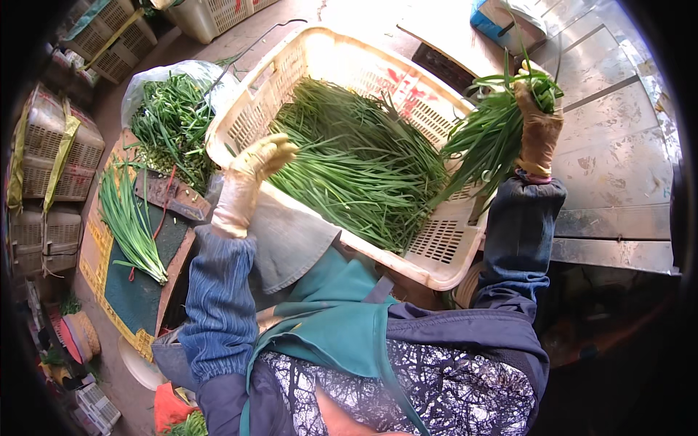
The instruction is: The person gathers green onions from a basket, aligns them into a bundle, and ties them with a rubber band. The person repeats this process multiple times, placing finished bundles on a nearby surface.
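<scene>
A white plastic crate with slotted walls stands before me, holding a thick layer of long green leafy stalks that look like garlic chives. My right hand, in a stained rubber glove, grips a bunch of the same stalks above the crate's right side; their leaves hang down to the left. Over the crate's left rim, my gloved left hand is raised, its fingers apart and holding nothing. A smaller bunch of chives lies on a dark green mat at the left.
A clear plastic bag of cut greens stands beyond the mat. A rusty metal piece and a red string lie near it. Stacked crates line the far left. At the right is a metal surface.
</scene>
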A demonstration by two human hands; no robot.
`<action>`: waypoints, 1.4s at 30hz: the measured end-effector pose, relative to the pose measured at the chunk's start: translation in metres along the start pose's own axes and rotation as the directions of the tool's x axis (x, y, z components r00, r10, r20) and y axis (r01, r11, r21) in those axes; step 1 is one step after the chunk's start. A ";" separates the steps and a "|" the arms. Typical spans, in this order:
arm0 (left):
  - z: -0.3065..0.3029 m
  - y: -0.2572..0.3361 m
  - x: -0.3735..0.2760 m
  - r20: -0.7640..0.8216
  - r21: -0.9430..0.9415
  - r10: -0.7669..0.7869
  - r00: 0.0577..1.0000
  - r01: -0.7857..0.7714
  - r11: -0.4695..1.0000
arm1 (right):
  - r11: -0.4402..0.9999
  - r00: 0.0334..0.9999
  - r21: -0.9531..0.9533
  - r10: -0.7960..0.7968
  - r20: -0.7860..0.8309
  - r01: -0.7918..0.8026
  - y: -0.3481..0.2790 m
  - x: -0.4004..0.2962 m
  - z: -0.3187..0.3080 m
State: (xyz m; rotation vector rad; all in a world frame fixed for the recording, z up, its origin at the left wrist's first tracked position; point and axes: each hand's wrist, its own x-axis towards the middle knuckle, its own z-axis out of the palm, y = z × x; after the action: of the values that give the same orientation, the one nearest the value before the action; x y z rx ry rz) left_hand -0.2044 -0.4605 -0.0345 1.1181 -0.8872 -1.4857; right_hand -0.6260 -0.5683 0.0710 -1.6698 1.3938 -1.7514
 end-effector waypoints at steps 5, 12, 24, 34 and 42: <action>0.045 0.018 -0.056 0.484 -0.107 -0.164 0.860 0.244 0.964 | 0.872 0.858 0.130 -0.488 0.160 0.471 -0.092 -0.025 0.051; 0.008 0.030 -0.129 0.410 -0.021 0.384 0.827 -0.412 0.911 | 0.216 0.013 0.651 -0.953 0.303 0.728 -0.219 -0.144 0.166; -0.079 0.025 -0.273 0.090 -0.449 -0.055 0.994 0.090 0.889 | -0.432 -0.487 0.808 -0.847 -0.212 0.401 -0.239 -0.318 0.242; -0.104 0.009 -0.304 0.352 -0.832 -0.086 0.932 0.353 0.427 | -0.273 -0.524 0.908 -0.849 -0.071 0.318 -0.269 -0.348 0.268; -0.100 0.030 -0.321 -0.203 -0.708 -0.002 0.979 -0.145 0.692 | 0.851 -0.030 0.419 -0.451 0.892 -0.315 -0.194 -0.326 0.234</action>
State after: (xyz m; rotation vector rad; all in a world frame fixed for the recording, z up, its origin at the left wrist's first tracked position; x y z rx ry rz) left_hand -0.0885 -0.1493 0.0268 0.5954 -0.1457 -1.4321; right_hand -0.2648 -0.3156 0.0055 -1.8642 -0.0107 -0.2705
